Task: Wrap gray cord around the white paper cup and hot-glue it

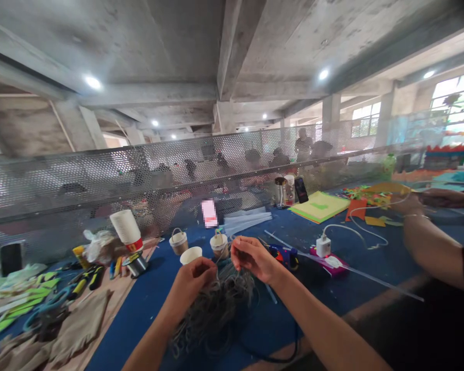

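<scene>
A tangled heap of thin grey string [216, 309] lies on the blue tabletop under both my hands. My left hand [195, 275] is closed in a pinch at the heap's upper left, with a strand at its fingertips. My right hand [253, 256] is held just above the heap's upper right, fingers curled together; what they pinch is too small to make out. Behind the hands stand two small paper cups with handles, one brown-and-white cup [178, 242] and another cup [219, 245]. A plain white cup [191, 254] is beside my left hand.
A stack of paper cups [126, 229], a wire spool [136, 264], gloves [79, 324] and tools crowd the left. A blue glue gun [285, 255], a plugged-in charger [324, 246] and coloured sheets [319, 206] are on the right. Another person's arm [429, 247] reaches in there. A perforated metal screen [170, 180] runs behind.
</scene>
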`<control>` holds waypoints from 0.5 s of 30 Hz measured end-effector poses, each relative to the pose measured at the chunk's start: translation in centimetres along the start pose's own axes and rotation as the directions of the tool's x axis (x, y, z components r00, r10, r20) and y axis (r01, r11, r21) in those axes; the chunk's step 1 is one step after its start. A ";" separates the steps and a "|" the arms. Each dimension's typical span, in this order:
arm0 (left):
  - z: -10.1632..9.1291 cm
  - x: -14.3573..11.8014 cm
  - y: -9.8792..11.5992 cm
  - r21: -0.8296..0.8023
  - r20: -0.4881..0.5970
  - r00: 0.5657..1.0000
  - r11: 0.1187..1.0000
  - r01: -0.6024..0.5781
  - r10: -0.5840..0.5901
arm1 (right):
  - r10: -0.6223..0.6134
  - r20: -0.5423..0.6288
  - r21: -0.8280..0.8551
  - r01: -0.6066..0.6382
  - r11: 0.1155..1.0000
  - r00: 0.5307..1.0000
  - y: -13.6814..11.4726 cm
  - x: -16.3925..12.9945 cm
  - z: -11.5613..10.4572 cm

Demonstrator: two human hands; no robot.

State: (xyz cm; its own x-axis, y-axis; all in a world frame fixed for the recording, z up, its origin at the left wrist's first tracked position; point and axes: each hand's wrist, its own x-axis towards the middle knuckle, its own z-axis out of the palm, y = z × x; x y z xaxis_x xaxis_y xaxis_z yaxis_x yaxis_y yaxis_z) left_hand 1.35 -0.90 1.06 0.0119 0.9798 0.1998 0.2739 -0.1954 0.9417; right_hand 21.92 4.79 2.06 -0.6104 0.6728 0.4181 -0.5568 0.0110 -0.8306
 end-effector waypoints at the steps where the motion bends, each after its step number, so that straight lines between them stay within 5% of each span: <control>1: -0.6 0.1 -0.4 0.069 -0.039 0.999 0.998 -0.011 0.014 | -0.006 -0.011 0.014 0.006 1.000 1.000 0.0 0.0 -0.1; 4: -1.9 0.1 -0.9 0.159 -0.120 0.992 0.987 -0.012 0.032 | -0.013 -0.029 0.039 0.014 0.999 1.000 0.0 0.1 -0.1; 9: -2.6 -0.3 0.0 0.036 -0.200 0.980 0.999 -0.001 0.009 | 0.004 -0.016 0.056 -0.004 0.998 1.000 0.4 0.1 -0.3; 15: -5.4 -0.4 -0.6 0.071 -0.463 0.885 0.997 -0.020 0.051 | 0.015 -0.047 0.252 -0.002 0.968 0.999 -0.3 -0.1 -0.9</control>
State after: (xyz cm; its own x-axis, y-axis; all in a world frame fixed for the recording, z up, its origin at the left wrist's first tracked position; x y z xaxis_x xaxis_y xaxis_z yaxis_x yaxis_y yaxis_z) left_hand -3.98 -1.45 1.86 -0.4207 0.8370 0.3499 0.3415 -0.2112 0.9158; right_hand 22.64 5.36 2.00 -0.5912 0.7070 0.3881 -0.6795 -0.1774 -0.7119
